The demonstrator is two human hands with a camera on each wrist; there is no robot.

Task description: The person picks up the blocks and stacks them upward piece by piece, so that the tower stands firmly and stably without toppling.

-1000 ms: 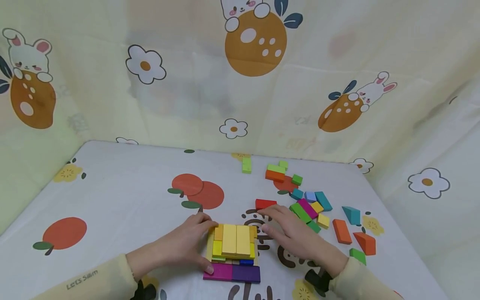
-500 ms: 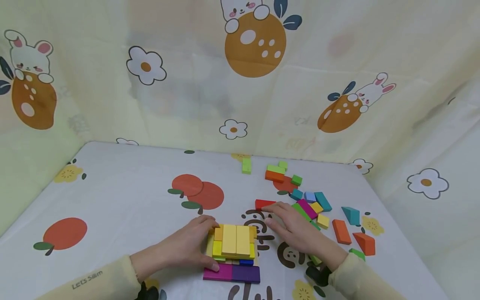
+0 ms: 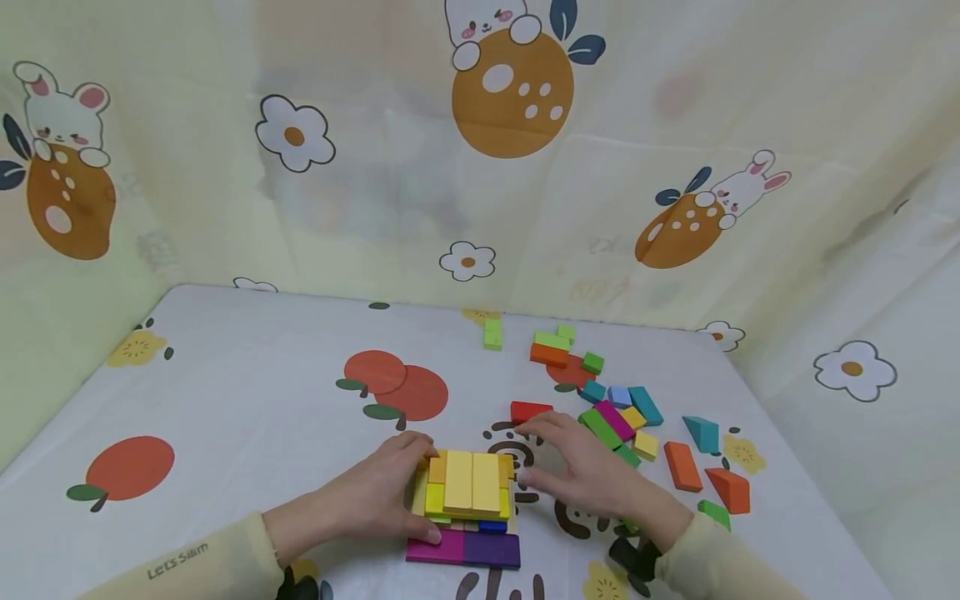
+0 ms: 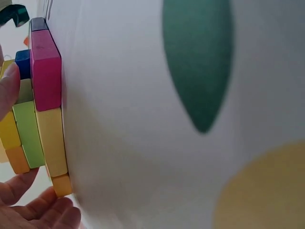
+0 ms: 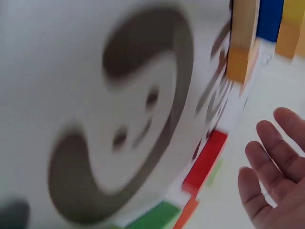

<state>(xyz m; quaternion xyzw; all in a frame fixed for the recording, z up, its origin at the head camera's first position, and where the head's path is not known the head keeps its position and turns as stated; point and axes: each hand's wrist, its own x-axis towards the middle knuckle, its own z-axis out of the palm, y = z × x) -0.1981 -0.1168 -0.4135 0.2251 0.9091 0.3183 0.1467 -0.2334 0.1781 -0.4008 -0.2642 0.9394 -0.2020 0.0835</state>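
A stack of flat coloured blocks (image 3: 467,487), yellow on top with magenta and purple pieces at its near edge, lies on the printed tablecloth in front of me. My left hand (image 3: 382,492) grips its left side, fingers at the far corner and thumb at the near corner. The left wrist view shows the stack (image 4: 45,119) edge-on between thumb and fingers (image 4: 38,210). My right hand (image 3: 581,467) hovers open just right of the stack, holding nothing. A red block (image 3: 530,410) lies just beyond its fingertips. In the right wrist view the hand (image 5: 274,171) shows relaxed fingers near the red block (image 5: 206,160).
Several loose blocks (image 3: 622,417) lie scattered to the right, with an orange bar (image 3: 682,463) and a teal wedge (image 3: 703,432) further out. A green bar (image 3: 492,333) and an orange-and-green pair (image 3: 551,348) sit at the back. Printed curtain walls close in the table.
My right hand reached toward the red block half a second ago and has drawn back closer to the stack. The left hand and stack have stayed put.
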